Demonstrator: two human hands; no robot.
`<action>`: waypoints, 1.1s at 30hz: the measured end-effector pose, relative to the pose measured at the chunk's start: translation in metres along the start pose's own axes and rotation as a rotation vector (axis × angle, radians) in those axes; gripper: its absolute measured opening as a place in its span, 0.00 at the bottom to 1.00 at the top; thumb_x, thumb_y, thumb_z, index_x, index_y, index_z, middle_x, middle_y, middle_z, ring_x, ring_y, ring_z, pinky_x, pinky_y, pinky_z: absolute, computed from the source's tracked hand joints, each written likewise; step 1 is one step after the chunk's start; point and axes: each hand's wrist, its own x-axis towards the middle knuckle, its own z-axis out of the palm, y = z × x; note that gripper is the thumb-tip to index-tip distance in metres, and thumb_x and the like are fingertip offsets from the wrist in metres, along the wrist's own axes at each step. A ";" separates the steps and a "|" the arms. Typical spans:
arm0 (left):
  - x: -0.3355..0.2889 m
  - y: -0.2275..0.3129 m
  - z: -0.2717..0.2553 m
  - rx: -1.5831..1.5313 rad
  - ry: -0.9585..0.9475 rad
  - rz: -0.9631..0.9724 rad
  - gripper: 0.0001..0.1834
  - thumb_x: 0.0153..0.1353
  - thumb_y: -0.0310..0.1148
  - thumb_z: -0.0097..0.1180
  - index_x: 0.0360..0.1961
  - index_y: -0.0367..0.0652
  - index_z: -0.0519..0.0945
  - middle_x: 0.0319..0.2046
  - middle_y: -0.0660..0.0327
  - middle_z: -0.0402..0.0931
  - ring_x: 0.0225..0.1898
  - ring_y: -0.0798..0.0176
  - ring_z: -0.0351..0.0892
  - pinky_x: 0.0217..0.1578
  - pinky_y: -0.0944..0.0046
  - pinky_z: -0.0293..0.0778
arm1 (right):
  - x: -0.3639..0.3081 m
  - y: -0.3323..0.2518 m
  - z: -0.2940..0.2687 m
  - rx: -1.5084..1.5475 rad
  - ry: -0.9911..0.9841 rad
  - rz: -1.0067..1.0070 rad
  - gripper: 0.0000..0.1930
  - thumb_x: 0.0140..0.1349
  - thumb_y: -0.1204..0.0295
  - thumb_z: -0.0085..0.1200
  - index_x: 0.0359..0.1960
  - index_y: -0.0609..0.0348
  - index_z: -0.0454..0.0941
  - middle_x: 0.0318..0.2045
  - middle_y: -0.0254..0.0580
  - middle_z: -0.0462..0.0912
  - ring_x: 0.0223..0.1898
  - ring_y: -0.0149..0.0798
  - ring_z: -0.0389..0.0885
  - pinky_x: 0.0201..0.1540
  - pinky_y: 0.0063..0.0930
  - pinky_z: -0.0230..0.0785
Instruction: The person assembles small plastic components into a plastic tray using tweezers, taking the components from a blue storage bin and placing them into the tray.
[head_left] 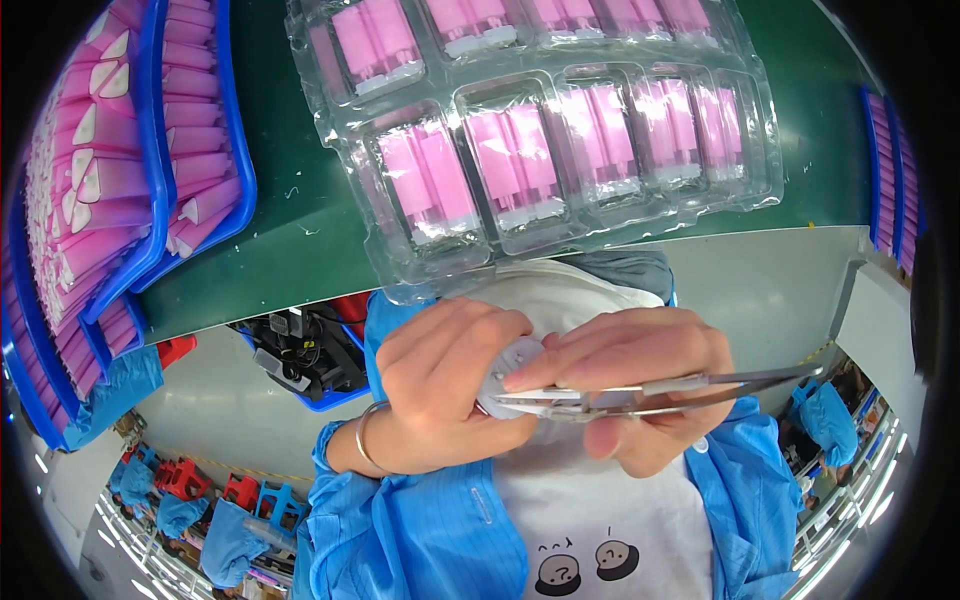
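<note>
My left hand (445, 375), with a bangle at its wrist, is closed around a small pale grey round-ended part (515, 362). Most of that part is hidden by my fingers. Pinched in my right hand (640, 375) is a pair of long metal tweezers (735, 383), whose joined end points right. Their tips reach the face of the grey part, and a right fingertip lies against it too. Just beyond my hands, a clear plastic blister tray (350, 160) holds rows of pink parts (510, 155) with whitish ends, and overhangs the table's near edge.
The green table (290, 235) carries the tray. Blue bins (235, 130) packed with pink pieces (105, 190) stand at the left, and more blue bins (880, 170) at the far right. Below the table edge sits a blue crate (340, 400) of black items. Red and blue stools (185, 478) stand behind.
</note>
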 end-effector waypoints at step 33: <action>0.003 -0.008 0.004 -0.197 -0.124 -0.095 0.18 0.28 0.28 0.65 0.27 0.40 0.76 0.21 0.57 0.74 0.21 0.54 0.75 0.22 0.62 0.69 | 0.002 0.000 -0.009 -0.228 -0.155 -0.054 0.17 0.52 0.61 0.64 0.27 0.68 0.79 0.29 0.54 0.83 0.26 0.41 0.82 0.26 0.29 0.76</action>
